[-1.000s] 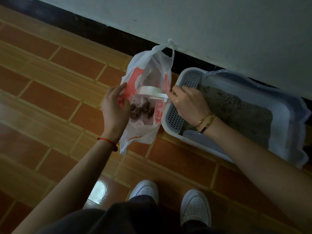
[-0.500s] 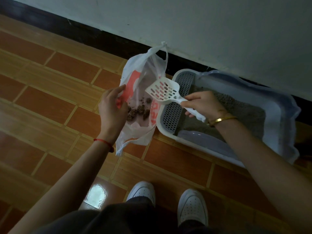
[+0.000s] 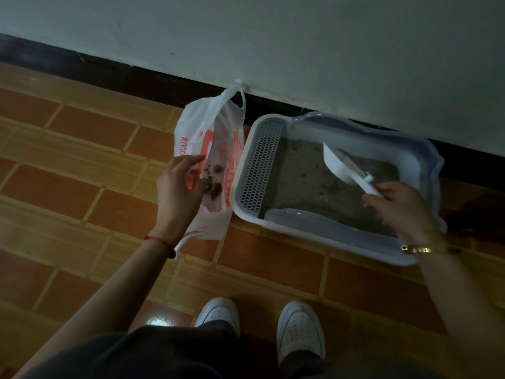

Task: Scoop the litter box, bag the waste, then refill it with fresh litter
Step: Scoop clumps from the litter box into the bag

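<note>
Two shoes (image 3: 218, 314) stood on the tiled floor (image 3: 90, 170) at 6 o'clock, toes toward the wall (image 3: 300, 45) at 12 o'clock. One dark baseboard (image 3: 109, 69) ran along the foot of the wall. One box (image 3: 247, 214) lay against it. One bag (image 3: 210, 124) lay just beside the box, at its 9 o'clock, and its upper handle reached up to the wall.

Inside the box there was one perforated grate (image 3: 262, 162) at the 9 o'clock end, and grey litter (image 3: 300, 179) filled the rest. A bluish liner (image 3: 426, 160) hung over the rim at 3 o'clock. The bag held several dark clumps (image 3: 213, 183); their number I could not count.

One white scoop (image 3: 341, 166) was over the litter, its bowl pointing to 11 o'clock and its handle to 5 o'clock. Whether the bowl touched the litter I could not tell.

The left hand (image 3: 177, 190) came in from 7 o'clock with a red string (image 3: 161, 242) on the wrist and covered part of the bag's near edge. Its fingers were nearly straight and close together, and with the thumb they pinched that edge. The right hand (image 3: 396, 206) came in from 5 o'clock with a gold bangle (image 3: 420, 249) on the wrist and hid the box's near corner. Its fingers were curled and clamped on the scoop's handle.
</note>
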